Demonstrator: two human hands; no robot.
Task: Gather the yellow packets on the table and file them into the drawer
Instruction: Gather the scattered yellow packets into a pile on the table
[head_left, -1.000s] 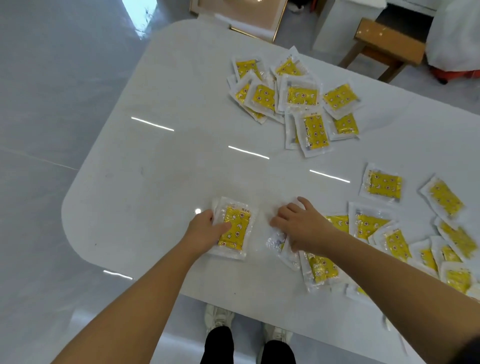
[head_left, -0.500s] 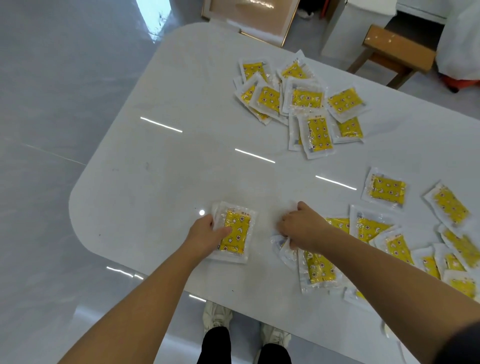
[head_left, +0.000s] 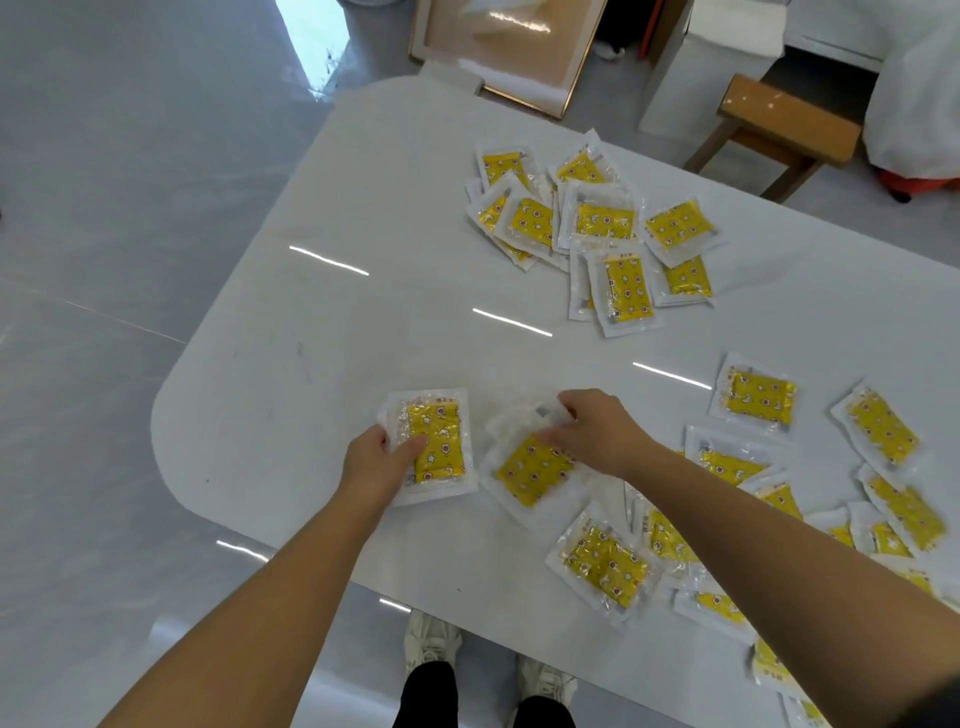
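Note:
My left hand (head_left: 376, 460) holds a small stack of yellow packets (head_left: 441, 447) flat on the white table (head_left: 322, 364), thumb on top. My right hand (head_left: 597, 431) pinches the clear upper edge of another yellow packet (head_left: 530, 470), which lies tilted just right of the stack. Several more packets lie in a heap at the far side (head_left: 597, 228). Others are scattered under and beyond my right forearm (head_left: 602, 564). No drawer is in view.
The table's rounded near-left corner and front edge lie close to my hands. A wooden stool (head_left: 774, 124) and a framed board (head_left: 498, 47) stand beyond the far edge. My shoes (head_left: 434, 642) show below the table edge on the grey floor.
My right hand has drawn one packet out of the near pile and slid it left toward the stack. My left hand has stayed on the stack. The camera view has shifted slightly.

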